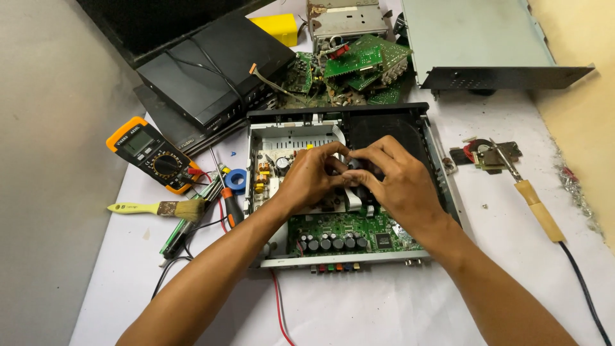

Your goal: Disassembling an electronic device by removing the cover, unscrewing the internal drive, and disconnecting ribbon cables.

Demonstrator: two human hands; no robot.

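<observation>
1. Both hands meet over the middle of the open player (430, 168): the left hand (309, 179) comes in from the lower left, the right hand (392, 181) from the lower right.
2. Left fingers are curled, their tips pressed against a small dark part (354, 164) between the hands; the thumb is hidden under the palm.
3. Right fingers bend toward the same spot and touch or pinch that part. Whether the grip is closed I cannot tell, since the knuckles cover it.
4. What the dark part is stays hard to make out; only a sliver shows between the fingertips.
5. A white ribbon cable (353, 200) shows just below the hands, its upper end hidden by them.
6. The player sits mid-table, lid off. A green board (349, 232) with a row of dark capacitors lies at its near edge; the white supply section at its left is partly covered by the left wrist.
7. Left of the player lie a multimeter (154, 154), a brush (160, 208), a blue tape roll (236, 181) and screwdrivers (221, 202), partly overlapping.
8. Right of it rests a soldering iron (535, 206); its cord runs out of view at the lower right.
9. Behind it lies a heap of loose boards (359, 67), a black box (211, 64) and a grey lid (474, 38), both cut off by the top edge.
</observation>
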